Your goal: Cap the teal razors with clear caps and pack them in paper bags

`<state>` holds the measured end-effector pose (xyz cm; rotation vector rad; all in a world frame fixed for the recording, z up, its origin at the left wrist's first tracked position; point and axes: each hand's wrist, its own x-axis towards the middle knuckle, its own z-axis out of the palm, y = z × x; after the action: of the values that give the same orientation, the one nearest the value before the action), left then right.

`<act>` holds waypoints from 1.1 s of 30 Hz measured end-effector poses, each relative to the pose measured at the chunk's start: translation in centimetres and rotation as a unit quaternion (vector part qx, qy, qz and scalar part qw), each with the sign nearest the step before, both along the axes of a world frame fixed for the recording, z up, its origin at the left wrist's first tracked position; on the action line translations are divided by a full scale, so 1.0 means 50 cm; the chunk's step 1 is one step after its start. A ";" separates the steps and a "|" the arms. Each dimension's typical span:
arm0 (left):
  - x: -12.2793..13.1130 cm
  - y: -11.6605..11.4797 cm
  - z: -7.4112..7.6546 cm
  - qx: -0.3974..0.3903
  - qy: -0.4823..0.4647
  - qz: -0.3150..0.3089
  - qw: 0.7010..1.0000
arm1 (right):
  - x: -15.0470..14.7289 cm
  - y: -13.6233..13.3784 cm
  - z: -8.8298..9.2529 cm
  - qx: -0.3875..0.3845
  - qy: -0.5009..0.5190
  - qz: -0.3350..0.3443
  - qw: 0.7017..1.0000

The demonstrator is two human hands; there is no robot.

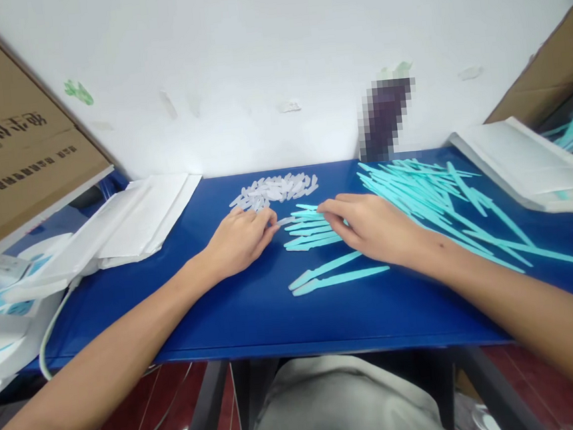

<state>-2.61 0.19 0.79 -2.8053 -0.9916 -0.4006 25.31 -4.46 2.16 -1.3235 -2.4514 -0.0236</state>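
Observation:
My left hand (241, 239) rests on the blue table (235, 313), fingers curled and pinched on a small clear plastic cap (283, 221). My right hand (370, 224) lies just to the right, fingers closed over a row of turquoise plastic sticks (311, 231); its fingertips meet the left hand's at the cap. Two more turquoise sticks (336, 274) lie nearer me. A heap of clear caps (274, 189) sits behind the left hand. A big loose pile of turquoise sticks (435, 195) spreads out to the right of my right hand.
White flat packets (131, 218) lie at the left, beside a cardboard box (13, 138). A white tray-like stack (527, 164) stands at the right with more turquoise sticks behind it. A white cable (50, 329) hangs off the table's left edge. The wall is close behind.

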 end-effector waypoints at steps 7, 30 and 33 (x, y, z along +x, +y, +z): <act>0.001 -0.003 -0.002 0.008 0.002 -0.015 1.000 | -0.001 -0.002 0.003 -0.020 -0.036 0.004 0.999; 0.008 -0.006 0.000 0.014 -0.016 -0.020 1.000 | 0.001 -0.007 0.020 -0.009 -0.079 -0.038 0.996; 0.006 -0.006 0.000 0.014 -0.015 -0.018 1.000 | 0.003 -0.006 0.021 -0.005 -0.073 -0.041 0.996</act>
<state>-2.31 -0.10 0.77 -2.8039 -0.9349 -0.4574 25.45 -4.74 3.21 -1.4737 -2.5174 -0.1344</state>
